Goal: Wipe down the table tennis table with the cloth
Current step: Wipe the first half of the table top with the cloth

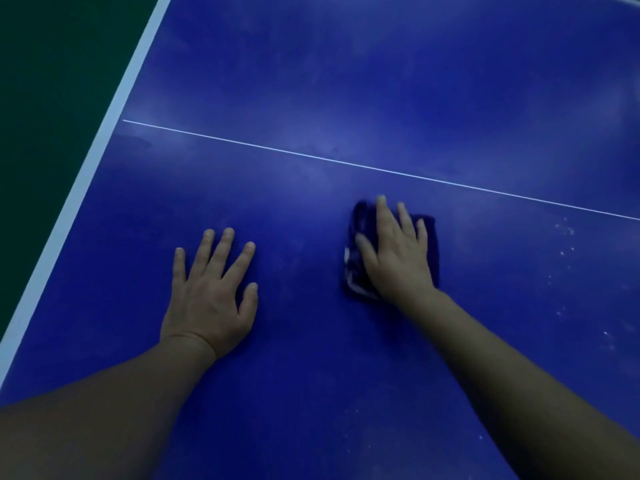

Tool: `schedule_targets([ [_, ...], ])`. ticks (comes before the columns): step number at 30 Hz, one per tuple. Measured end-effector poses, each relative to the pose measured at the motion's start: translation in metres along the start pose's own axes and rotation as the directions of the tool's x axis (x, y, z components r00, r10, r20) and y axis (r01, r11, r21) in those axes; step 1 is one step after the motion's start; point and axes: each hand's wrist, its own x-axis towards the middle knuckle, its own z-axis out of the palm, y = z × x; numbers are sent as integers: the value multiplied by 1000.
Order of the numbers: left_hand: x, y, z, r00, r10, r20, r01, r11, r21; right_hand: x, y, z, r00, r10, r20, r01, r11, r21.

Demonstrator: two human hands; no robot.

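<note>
The blue table tennis table fills most of the view. A dark blue folded cloth with a pale edge lies on it, right of the middle. My right hand presses flat on the cloth with straight fingers and covers most of it. My left hand rests flat on the bare table surface with its fingers spread, about a hand's width to the left of the cloth.
A thin white centre line crosses the table beyond my hands. The white edge stripe runs along the table's left side, with dark green floor past it. Pale dust specks dot the surface at the right.
</note>
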Motion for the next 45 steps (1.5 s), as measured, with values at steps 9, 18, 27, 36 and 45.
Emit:
schedule_targets([
  [9,0,-5,6,999,30,-37,-29,999,14,-108,-50,25,903,-417,105,427,899,-94],
  [18,-3,-7,1,992,108,-70,-113,991,-73,-28,4,1,997,74,-3,-74,992,-106],
  [27,-10,-8,-13,978,-116,-173,27,893,-449,-196,-35,38,786,-596,165,611,790,-50],
  [36,-84,11,-11,997,72,-4,-70,950,-305,-124,-35,21,994,-93,51,97,992,-79],
  [45,-240,14,28,993,88,76,-96,990,106,-252,17,25,794,-596,120,608,783,-130],
])
